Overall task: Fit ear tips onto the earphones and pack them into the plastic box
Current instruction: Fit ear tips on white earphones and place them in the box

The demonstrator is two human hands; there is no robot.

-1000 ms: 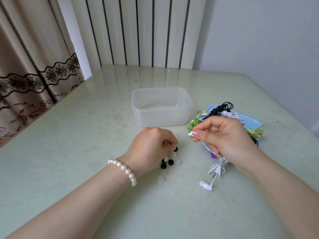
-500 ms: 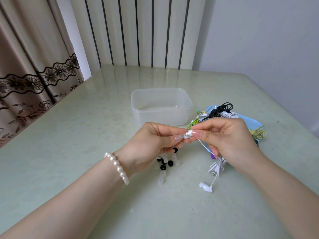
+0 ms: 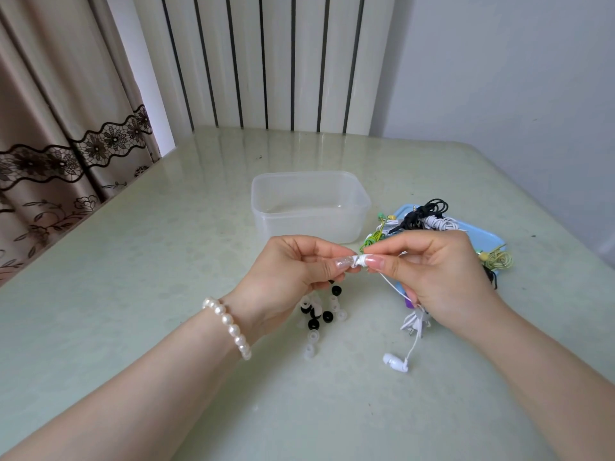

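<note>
My right hand (image 3: 429, 271) pinches a white earbud (image 3: 361, 261) above the table, its cord trailing down under my palm. My left hand (image 3: 293, 271) pinches a clear ear tip (image 3: 348, 262) against that earbud's nozzle. The pair's second white earbud (image 3: 395, 362) lies on the table below, next to the bundled white cord and plug (image 3: 415, 324). Several loose black and clear ear tips (image 3: 319, 316) lie scattered under my left hand. The translucent plastic box (image 3: 309, 207) stands open behind my hands.
A blue tray (image 3: 482, 239) at the right holds several coiled earphones in black, white, green and yellow. The pale green table (image 3: 133, 294) has a curtain beyond its left edge and a striped wall panel behind.
My left hand rose from the pile of loose ear tips with a clear tip and brought it to the earbud in my right hand. My right hand stayed nearly in place.
</note>
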